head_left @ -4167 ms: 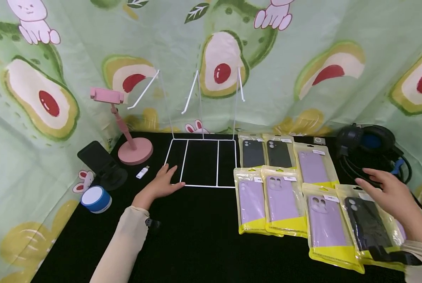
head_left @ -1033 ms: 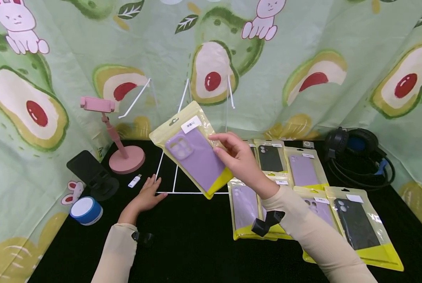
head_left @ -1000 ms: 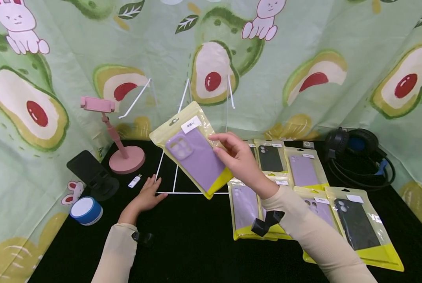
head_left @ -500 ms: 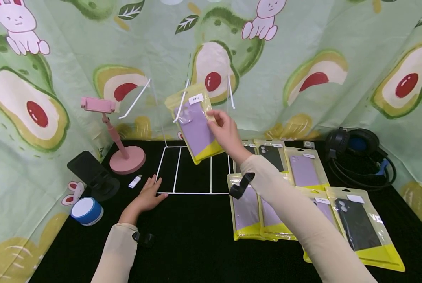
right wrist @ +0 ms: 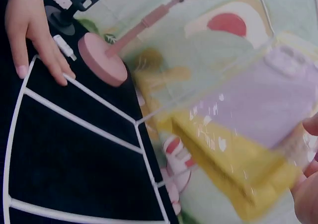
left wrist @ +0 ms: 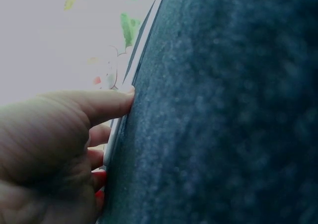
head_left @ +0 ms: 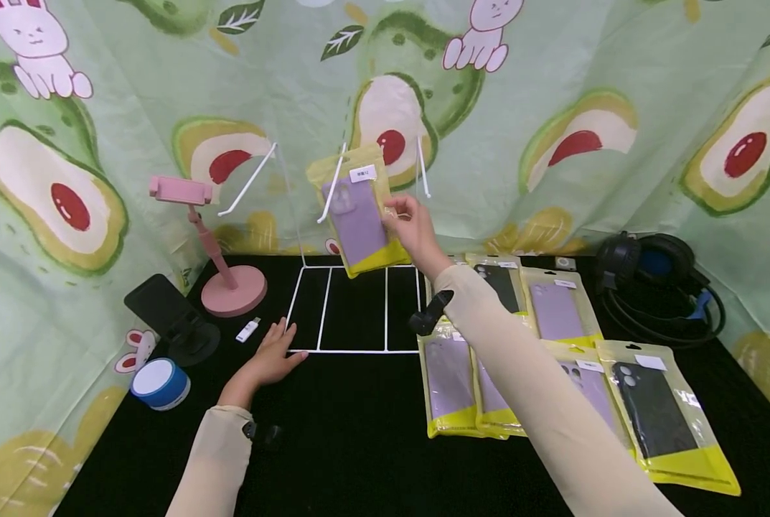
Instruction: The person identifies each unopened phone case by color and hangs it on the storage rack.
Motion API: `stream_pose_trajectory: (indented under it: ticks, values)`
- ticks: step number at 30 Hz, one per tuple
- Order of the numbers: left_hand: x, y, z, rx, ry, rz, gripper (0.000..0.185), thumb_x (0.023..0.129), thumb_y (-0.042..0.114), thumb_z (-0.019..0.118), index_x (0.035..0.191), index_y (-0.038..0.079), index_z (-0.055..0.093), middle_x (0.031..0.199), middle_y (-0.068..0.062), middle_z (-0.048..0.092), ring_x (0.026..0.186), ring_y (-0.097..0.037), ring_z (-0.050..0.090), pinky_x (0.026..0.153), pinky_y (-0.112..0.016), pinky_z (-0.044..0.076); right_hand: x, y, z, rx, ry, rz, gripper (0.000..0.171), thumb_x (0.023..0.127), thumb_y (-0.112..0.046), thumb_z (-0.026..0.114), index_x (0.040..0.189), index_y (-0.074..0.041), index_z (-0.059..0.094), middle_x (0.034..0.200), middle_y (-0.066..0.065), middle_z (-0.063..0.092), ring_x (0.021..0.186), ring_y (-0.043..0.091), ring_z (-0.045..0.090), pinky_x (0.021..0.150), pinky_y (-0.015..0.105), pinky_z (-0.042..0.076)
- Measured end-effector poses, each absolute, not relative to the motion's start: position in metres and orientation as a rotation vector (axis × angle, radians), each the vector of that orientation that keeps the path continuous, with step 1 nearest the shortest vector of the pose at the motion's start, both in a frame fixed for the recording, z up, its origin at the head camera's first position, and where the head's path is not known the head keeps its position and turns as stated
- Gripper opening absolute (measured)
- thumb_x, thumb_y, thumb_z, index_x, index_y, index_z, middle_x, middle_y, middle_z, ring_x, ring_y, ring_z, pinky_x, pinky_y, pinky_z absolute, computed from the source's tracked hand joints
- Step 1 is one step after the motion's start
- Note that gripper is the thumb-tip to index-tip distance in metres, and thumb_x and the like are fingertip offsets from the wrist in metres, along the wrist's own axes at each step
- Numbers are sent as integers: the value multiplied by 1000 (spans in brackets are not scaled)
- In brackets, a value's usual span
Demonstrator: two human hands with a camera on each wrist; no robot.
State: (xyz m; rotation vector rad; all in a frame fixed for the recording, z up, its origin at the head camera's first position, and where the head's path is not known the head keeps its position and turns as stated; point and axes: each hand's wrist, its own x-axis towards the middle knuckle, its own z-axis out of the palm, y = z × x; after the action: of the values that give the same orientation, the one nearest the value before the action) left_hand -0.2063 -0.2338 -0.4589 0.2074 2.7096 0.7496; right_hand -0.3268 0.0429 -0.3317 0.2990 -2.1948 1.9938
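My right grip (head_left: 412, 224) pinches purple case pack (head_left: 359, 212), now raised from mid-air over rack base up to middle hook (head_left: 331, 188); hole almost at hook tip. Left grip (head_left: 275, 355), fingers flat, steadies rack (head_left: 352, 309) on surface (head_left: 359, 445).

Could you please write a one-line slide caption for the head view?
Right hand holds a packaged purple phone case up at the white wire rack's middle hook; left hand rests on its base.
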Motion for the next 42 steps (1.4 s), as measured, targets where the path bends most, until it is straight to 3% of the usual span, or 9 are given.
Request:
stream_pose_trajectory:
  ticks: [6, 12, 16, 21, 26, 33, 37, 40, 42]
  values:
    - [-206, -232, -458, 212, 2702, 745, 70, 97, 28, 50, 146, -10, 17, 152, -31, -3, 140, -47, -5, 111, -59, 2, -319, 77, -352, 301, -2213, 2123, 28, 87, 8, 55, 114, 13, 54, 92, 5, 54, 77, 10, 59, 82, 34, 53]
    - [-205, -232, -457, 215, 2704, 743, 69, 97, 28, 50, 146, -10, 18, 152, -32, -2, 139, -47, -5, 111, -59, 3, -286, 126, -377, 337, -2255, 2151, 26, 89, 7, 54, 113, 16, 51, 90, 3, 57, 74, 6, 61, 75, 23, 53]
    - [-204, -234, -458, 213, 2704, 747, 69, 98, 28, 49, 146, -9, 17, 152, -31, -2, 140, -47, -5, 111, -60, 2, -255, 161, -393, 385, -2333, 2084, 25, 90, 6, 56, 112, 16, 52, 90, -1, 60, 77, 6, 63, 76, 25, 54]
    - [-206, -234, -461, 218, 2703, 748, 69, 98, 28, 49, 146, -9, 17, 153, -31, -3, 140, -47, -6, 111, -60, 2, -216, 211, -405, 439, -2522, 1900, 27, 91, 1, 58, 114, 14, 52, 100, 15, 61, 82, 5, 62, 80, 33, 55]
    - [-207, -234, -464, 220, 2707, 759, 69, 97, 28, 50, 146, -9, 17, 153, -31, -3, 140, -47, -6, 111, -59, 2, -187, 266, -404, 342, -2700, 1488, 29, 92, -8, 60, 117, 7, 55, 108, 24, 59, 80, 6, 60, 70, 22, 52]
    - [-207, -235, -463, 214, 2706, 751, 70, 98, 29, 49, 147, -8, 17, 153, -30, -3, 140, -45, -6, 111, -59, 2, -165, 355, -418, 75, -2810, 1038, 38, 94, -31, 59, 121, -4, 54, 109, 11, 57, 79, -5, 50, 56, 26, 49]
    - [-208, -235, -461, 216, 2708, 758, 70, 98, 30, 50, 147, -8, 17, 153, -30, -2, 140, -45, -6, 111, -59, 3, -157, 415, -442, -143, -2952, 973, 62, 93, -44, 54, 136, -1, 41, 124, 26, 46, 100, 26, 54, 68, 42, 52]
    - [-207, -235, -461, 217, 2705, 754, 70, 98, 30, 50, 147, -8, 17, 153, -30, -3, 140, -45, -6, 112, -59, 3, -144, 447, -457, -309, -3057, 973, 80, 93, -47, 52, 139, 12, 24, 129, 45, 27, 107, 56, 36, 72, 58, 45]
    - [-206, -235, -460, 213, 2703, 754, 70, 97, 29, 50, 147, -8, 17, 153, -30, -2, 140, -46, -6, 111, -59, 3, -135, 460, -463, -408, -3123, 979, 89, 92, -51, 52, 139, 16, 18, 127, 47, 23, 108, 59, 33, 72, 61, 43]
